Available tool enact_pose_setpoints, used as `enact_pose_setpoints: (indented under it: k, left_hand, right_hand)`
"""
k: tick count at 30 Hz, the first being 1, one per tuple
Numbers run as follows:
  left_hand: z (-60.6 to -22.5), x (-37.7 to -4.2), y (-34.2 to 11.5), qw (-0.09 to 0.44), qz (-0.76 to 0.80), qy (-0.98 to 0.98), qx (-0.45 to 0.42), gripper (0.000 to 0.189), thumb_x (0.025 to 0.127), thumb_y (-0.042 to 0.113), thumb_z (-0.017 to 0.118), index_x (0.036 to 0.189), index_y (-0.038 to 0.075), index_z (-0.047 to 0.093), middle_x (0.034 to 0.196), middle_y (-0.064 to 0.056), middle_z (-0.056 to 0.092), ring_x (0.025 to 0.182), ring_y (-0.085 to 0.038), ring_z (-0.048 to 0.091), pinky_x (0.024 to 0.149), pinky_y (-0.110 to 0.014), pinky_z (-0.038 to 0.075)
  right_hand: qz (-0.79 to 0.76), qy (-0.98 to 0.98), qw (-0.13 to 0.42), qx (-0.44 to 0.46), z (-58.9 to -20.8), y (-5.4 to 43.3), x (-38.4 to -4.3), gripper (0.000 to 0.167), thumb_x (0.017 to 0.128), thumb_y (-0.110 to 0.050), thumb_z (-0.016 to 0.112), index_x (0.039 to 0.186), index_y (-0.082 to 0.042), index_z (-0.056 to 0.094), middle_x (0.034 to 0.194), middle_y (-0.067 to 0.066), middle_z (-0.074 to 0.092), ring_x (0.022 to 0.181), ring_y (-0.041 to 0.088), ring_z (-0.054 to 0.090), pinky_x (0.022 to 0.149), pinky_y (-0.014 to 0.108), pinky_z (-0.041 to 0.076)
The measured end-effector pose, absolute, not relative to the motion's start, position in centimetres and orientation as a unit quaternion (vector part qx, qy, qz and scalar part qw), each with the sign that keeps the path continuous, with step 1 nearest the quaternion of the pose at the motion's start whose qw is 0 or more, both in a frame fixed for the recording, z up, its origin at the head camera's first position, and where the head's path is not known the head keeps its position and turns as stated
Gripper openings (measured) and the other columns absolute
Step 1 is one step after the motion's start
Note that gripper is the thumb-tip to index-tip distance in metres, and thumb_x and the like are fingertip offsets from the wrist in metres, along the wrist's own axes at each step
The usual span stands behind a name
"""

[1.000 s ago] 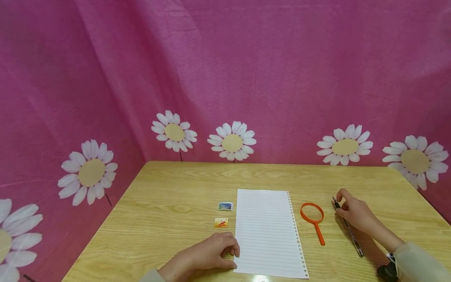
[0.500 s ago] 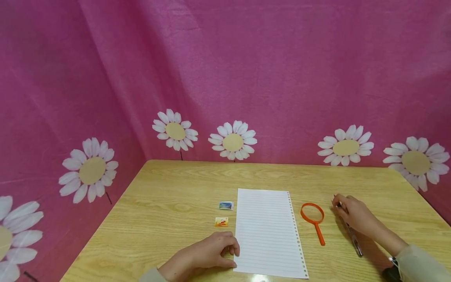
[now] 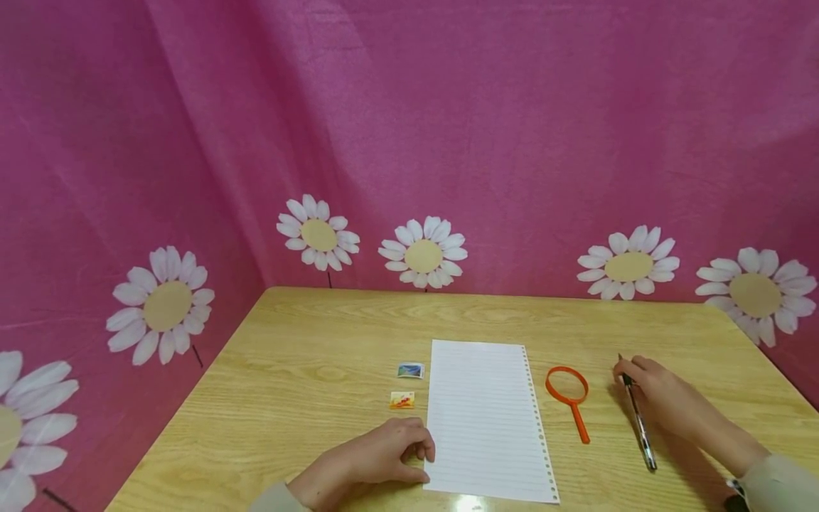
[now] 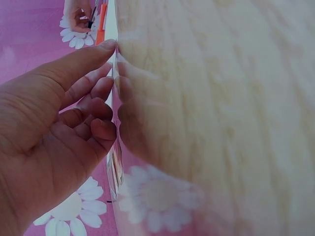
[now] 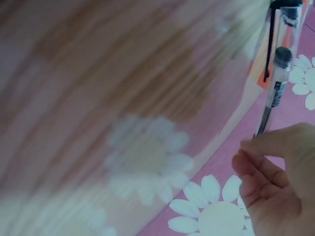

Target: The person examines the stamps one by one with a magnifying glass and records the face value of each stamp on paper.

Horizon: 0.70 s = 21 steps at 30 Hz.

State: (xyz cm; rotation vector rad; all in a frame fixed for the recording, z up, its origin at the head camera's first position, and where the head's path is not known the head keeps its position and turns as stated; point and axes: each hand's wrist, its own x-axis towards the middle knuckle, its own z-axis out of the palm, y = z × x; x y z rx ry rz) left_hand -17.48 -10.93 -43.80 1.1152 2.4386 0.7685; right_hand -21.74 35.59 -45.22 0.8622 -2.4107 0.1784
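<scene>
In the head view, my left hand [image 3: 387,451] rests on the table at the left edge of a lined paper sheet [image 3: 483,419], fingers loosely bent and thumb tip touching the edge. My right hand [image 3: 672,405] pinches a clear-barrelled pen [image 3: 638,424] near its far, dark-gripped end, at the table's right side. In the right wrist view, thumb and fingertips meet on the pen [image 5: 276,93], whose tail end points away from the hand. Close to the left hand lie two small picture stamps, one blue [image 3: 411,370] and one yellow [image 3: 402,400].
An orange magnifying glass [image 3: 566,385] lies between the paper and the pen. Underneath is a wood-grain table [image 3: 307,363]. A pink curtain with white daisies [image 3: 499,142] hangs behind and at the left.
My right hand's fingers have come down onto the pen, and its far end has shifted slightly right. My left hand stays at the paper's edge.
</scene>
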Motion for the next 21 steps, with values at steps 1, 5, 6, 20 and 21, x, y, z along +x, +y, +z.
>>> enact_pose_setpoints:
  k: [1,5,6,20,21]
  left_hand:
    - [-43.8,-17.5,-10.9,0.177,0.272,0.861,0.392,0.016,0.085,0.02,0.077,0.095,0.016,0.065,0.087,0.012,0.052,0.077,0.006,0.041,0.071,-0.01,0.038]
    - [-43.7,-17.5,-10.9,0.178,0.273,0.861,0.391,0.016,0.085,0.02,0.077,0.095,0.015,0.066,0.087,0.011,0.053,0.076,0.005,0.041,0.071,-0.01,0.038]
    - [-43.8,-17.4,-10.9,0.178,0.273,0.861,0.391,0.016,0.085,0.02,0.077,0.095,0.015,0.066,0.087,0.011,0.053,0.076,0.005,0.041,0.071,-0.01,0.038]
    - [-43.8,-17.4,-10.8,0.172,0.27,0.862,0.394,0.017,0.084,0.02,0.077,0.095,0.014,0.066,0.087,0.009,0.055,0.078,0.006,0.042,0.072,-0.01,0.038]
    - [-43.7,-17.4,-10.8,0.171,0.27,0.861,0.396,0.017,0.084,0.02,0.077,0.095,0.014,0.066,0.088,0.009,0.055,0.078,0.005,0.042,0.072,-0.01,0.038]
  right_hand:
    - [0.062,-0.898,0.289,0.325,-45.2,35.7,-21.7,0.048,0.053,0.017,0.078,0.088,-0.01,0.061,0.074,-0.004,0.051,0.063,0.002,0.041,0.048,0.02,0.036]
    - [0.049,-0.893,0.299,0.334,-44.9,35.9,-21.4,0.02,0.081,0.001,0.074,0.091,-0.011,0.061,0.074,-0.003,0.05,0.063,0.003,0.042,0.049,0.02,0.037]
    - [0.046,-0.892,0.302,0.333,-44.8,35.9,-21.2,0.012,0.087,-0.003,0.069,0.092,-0.011,0.061,0.075,-0.003,0.051,0.063,0.005,0.044,0.049,0.021,0.039]
    - [0.226,-0.893,0.277,0.274,-43.3,32.3,-20.2,0.024,0.084,0.005,0.07,0.101,-0.005,0.056,0.072,-0.006,0.061,0.066,-0.011,0.048,0.054,0.009,0.037]
    - [0.243,-0.891,0.274,0.267,-43.1,31.9,-20.2,0.02,0.085,0.004,0.069,0.099,-0.005,0.058,0.075,-0.004,0.062,0.066,-0.01,0.05,0.053,0.01,0.038]
